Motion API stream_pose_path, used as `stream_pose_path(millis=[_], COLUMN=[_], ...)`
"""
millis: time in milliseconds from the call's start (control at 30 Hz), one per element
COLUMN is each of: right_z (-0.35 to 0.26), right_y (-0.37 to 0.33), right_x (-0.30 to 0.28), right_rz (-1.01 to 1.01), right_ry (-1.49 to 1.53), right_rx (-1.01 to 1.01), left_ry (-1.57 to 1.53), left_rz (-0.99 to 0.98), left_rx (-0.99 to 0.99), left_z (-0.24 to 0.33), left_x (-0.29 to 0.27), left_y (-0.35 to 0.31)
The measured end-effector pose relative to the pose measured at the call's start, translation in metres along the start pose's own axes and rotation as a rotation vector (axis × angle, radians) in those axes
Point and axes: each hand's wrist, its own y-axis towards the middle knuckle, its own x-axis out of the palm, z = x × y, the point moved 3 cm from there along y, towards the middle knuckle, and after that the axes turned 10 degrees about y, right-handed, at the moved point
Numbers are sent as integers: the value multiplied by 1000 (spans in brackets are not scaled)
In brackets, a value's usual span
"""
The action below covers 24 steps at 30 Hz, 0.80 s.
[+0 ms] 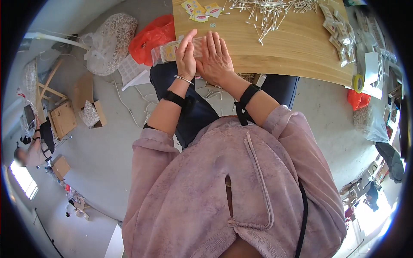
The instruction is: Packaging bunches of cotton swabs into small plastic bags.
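Observation:
A clear plastic pack of cotton swabs (pixel 161 53), with a yellow and white label, lies at the table's near left edge. My left hand (pixel 186 59) stands on edge over the pack, fingers stretched upward. Beside it my right hand (pixel 214 58) lies flat with its fingers extended, covering the pack's right end. The two hands meet near the heels of the palms, and what lies beneath them is hidden. Loose cotton swabs (pixel 269 19) are heaped at the far side of the table, and several yellow and white label cards (pixel 199 12) lie at the far left.
The wooden table (pixel 297 51) spans the top. Filled swab packs (pixel 340 32) are piled on its right, near a yellow tape roll (pixel 358 83). A red plastic bag (pixel 150 38) and a large clear sack (pixel 112 43) stand at the left. Another person (pixel 36 150) is at the far left.

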Motion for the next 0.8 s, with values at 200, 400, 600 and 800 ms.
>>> stream_pose_path(millis=[200,400,600,800], right_z=[-3,-2,1,3], right_y=[1,-1,-2,-4], right_x=[1,0,2,2], right_rz=[-29,-27,-42,-21], right_ry=[-24,-13,-27,26], right_rx=[25,-5,-20,-44], left_ry=[-136,-208,4,34], left_rz=[13,68,132,75], left_rx=[-19,-41,69,9], left_z=[-5,-9,3,5], left_x=[2,1,7,7], left_y=[4,-1,-4,-6])
